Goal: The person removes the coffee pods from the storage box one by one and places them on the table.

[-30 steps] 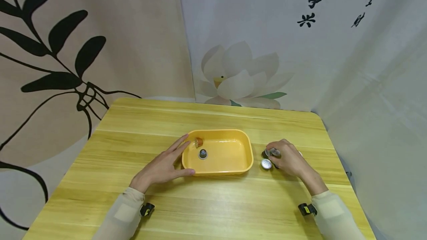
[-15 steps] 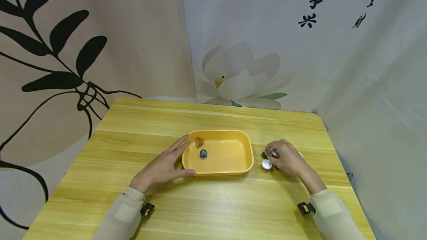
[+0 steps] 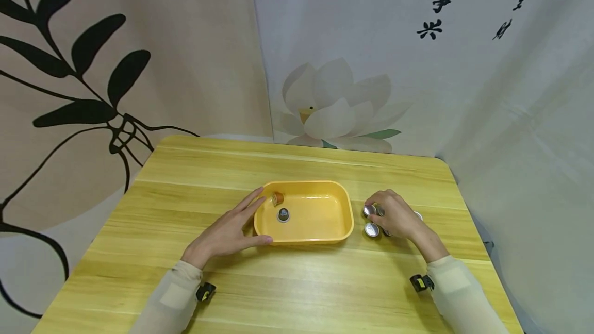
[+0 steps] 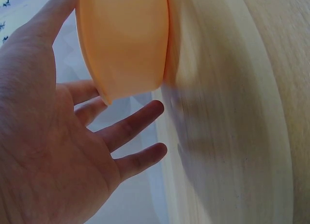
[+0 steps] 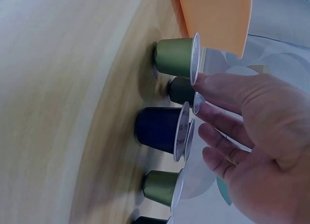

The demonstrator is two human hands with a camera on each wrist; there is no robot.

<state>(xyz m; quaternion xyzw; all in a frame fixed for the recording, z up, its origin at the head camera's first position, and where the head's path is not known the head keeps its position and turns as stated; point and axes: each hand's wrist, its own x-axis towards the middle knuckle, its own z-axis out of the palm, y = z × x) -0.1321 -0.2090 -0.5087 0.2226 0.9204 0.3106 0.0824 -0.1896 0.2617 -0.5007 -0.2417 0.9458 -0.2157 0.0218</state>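
A yellow tray [image 3: 320,220] stands on the table, with a copper-brown coffee capsule [image 3: 278,198] tipped on its side and a dark capsule [image 3: 283,214] lid down inside. My left hand [image 3: 225,233] spreads around the tray's left end, fingers fairly straight; thumb and fingertips touch the rim, while two fingers stick out free in the left wrist view. Right of the tray, my right hand [image 3: 394,215] pinches the foil rim of a dark capsule [image 5: 181,91] between thumb and forefinger. Beside it in the right wrist view stand a green capsule [image 5: 174,57] and a blue capsule [image 5: 157,127].
Another green capsule [image 5: 160,187] and a dark one [image 5: 150,220] stand closer to the wrist. A silver-lidded capsule [image 3: 372,229] sits just in front of the right fingers. The wooden table [image 3: 297,287] reaches back to printed cloth hangings [image 3: 343,97].
My right hand has shifted slightly left and back, from over the cluster to the capsule nearest the tray. The left hand and tray stay put.
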